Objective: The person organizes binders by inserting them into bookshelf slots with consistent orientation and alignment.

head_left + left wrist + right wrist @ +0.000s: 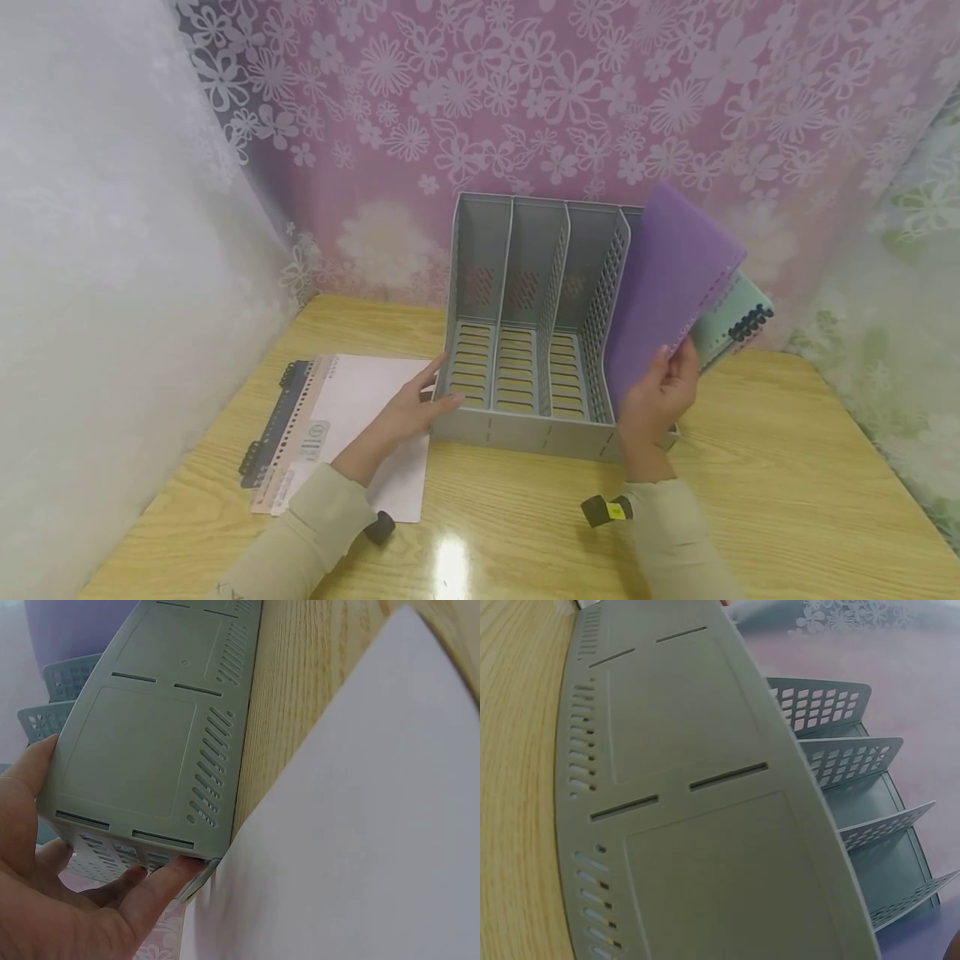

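A grey file organizer (517, 429) with tall dividers stands on the table. My left hand (401, 417) grips its front left corner, thumb over the front rim and fingers along the side wall; the left wrist view shows the same hand (97, 892) from close by. At the rightmost compartment, my right hand (660, 392) pinches the edge of a purple notebook (667, 267), which leans to the right with its lower end inside. Behind it, a mint green notebook (738, 304) with black rings sticks out to the right. The right wrist view shows mainly the organizer's front (705, 810).
Left of the organizer lies a stack of notebooks: a pale pink one (375, 383) on top, a dark-edged one (277, 425) with black rings underneath. The wooden table (510, 533) ends at a pink floral curtain (390, 125) behind; whitish cloth (127, 208) hangs at the left.
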A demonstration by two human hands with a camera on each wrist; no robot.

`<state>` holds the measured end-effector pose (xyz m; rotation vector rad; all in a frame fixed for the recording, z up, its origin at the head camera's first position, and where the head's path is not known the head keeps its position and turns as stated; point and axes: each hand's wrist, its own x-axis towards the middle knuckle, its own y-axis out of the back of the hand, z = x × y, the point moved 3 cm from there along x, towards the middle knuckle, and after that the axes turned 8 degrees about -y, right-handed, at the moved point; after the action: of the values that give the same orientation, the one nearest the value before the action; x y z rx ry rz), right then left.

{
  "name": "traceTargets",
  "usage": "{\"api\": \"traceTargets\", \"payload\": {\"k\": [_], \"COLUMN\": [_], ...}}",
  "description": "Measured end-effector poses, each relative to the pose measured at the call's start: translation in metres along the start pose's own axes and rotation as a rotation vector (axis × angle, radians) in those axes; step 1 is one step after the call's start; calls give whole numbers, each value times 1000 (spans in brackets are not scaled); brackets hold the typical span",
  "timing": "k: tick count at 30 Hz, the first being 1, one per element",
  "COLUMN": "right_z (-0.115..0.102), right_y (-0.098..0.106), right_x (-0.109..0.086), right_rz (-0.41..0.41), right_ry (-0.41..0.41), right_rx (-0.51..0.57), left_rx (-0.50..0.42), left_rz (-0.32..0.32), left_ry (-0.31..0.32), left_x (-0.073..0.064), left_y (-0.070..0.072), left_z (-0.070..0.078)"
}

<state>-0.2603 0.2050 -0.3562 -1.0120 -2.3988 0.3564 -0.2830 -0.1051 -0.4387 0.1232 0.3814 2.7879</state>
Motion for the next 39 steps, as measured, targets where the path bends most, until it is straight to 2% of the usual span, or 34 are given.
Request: {"api": "traceTargets", "payload": {"k": [3,7,14,21,27,33,39], "right_z": [-6,0,15,21,23,29,28], "right_y": [-2,0,0,1,3,4,5], "right_x": [-5,-4,1,-2,-1,-9,-9], "right_rz": [-3,-23,-62,-84,-118,-209,-232], "right_ry": [10,25,26,-15,-32,-106,-40], "right_rx": [-46,-87,-42,-149,-128,-154,-92], "left_rx": [6,16,9,6,15,13,11], "left_rz": [3,-2,-4,-3,-3,19,17], "left_ry": [9,12,5,15,8,20,19], "left_x": [0,1,2,2,4,-1,1], "left_y": [-1,-1,-1,-2,-2,0,0], "left_z": [1,2,2,4,4,-1,-3]}}
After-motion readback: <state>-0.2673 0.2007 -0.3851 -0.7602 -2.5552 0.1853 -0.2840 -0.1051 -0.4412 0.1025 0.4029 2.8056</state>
